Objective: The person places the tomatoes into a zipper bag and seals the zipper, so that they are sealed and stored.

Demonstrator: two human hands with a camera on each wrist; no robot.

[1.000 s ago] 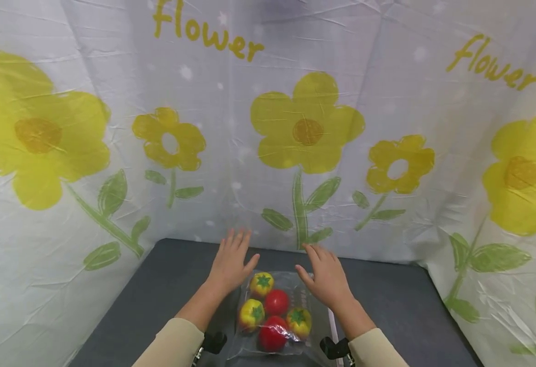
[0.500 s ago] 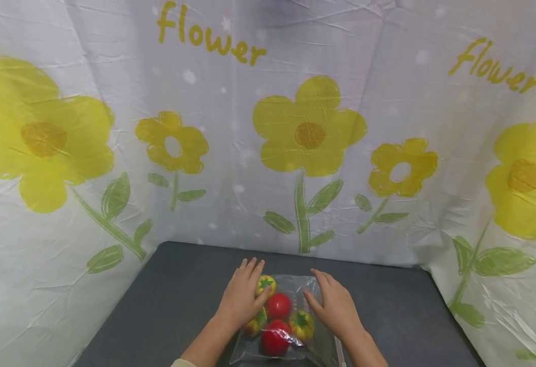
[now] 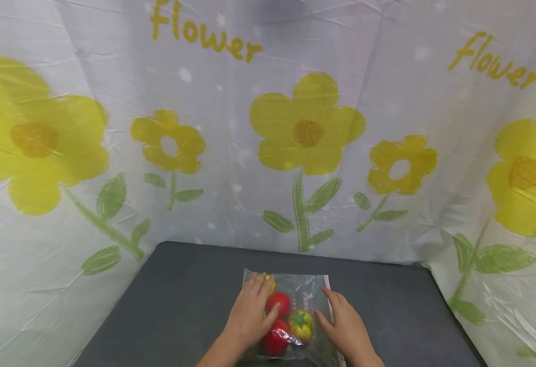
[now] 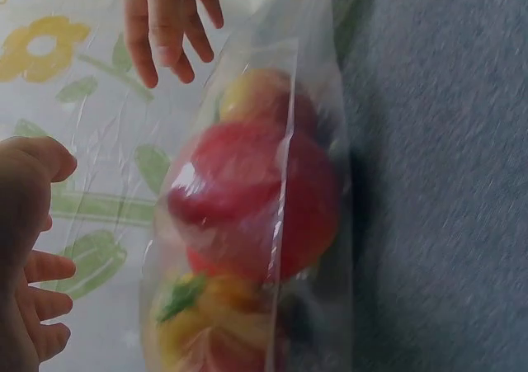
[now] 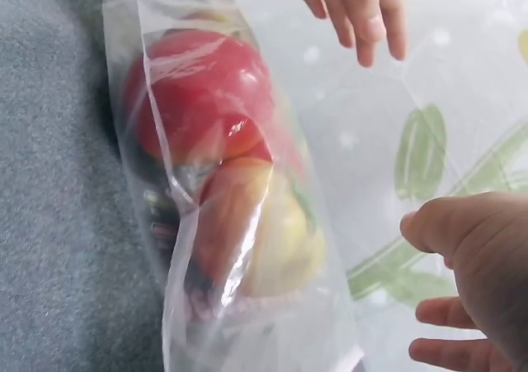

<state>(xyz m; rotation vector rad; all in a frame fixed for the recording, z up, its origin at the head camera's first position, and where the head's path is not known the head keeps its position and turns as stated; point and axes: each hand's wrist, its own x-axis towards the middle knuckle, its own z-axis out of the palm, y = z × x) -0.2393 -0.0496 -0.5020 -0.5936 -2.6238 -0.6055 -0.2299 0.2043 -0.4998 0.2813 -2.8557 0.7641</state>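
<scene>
A clear plastic bag [image 3: 311,285] lies flat on the dark table, with several round fruits or vegetables inside. A red ball-shaped one [image 3: 279,305] sits in its middle, and another red one [image 3: 274,342] lies nearer to me. To their right is a yellow one with a green star-shaped top [image 3: 301,325]. My left hand [image 3: 248,315] is over the bag's left side, fingers extended, hiding most of the yellow ones there. My right hand [image 3: 346,326] is at the bag's right edge, fingers loosely bent. Both wrist views show the hands apart from the bag, holding nothing.
The dark grey table [image 3: 194,285] extends to both sides of the bag. A white curtain [image 3: 222,204] printed with yellow flowers hangs behind it and along both sides. A pale strip [image 3: 327,285] runs along the bag's right edge.
Both hands have come back toward me and lower, from beyond the bag to over its left side and beside its right edge. The bag's contents look much the same.
</scene>
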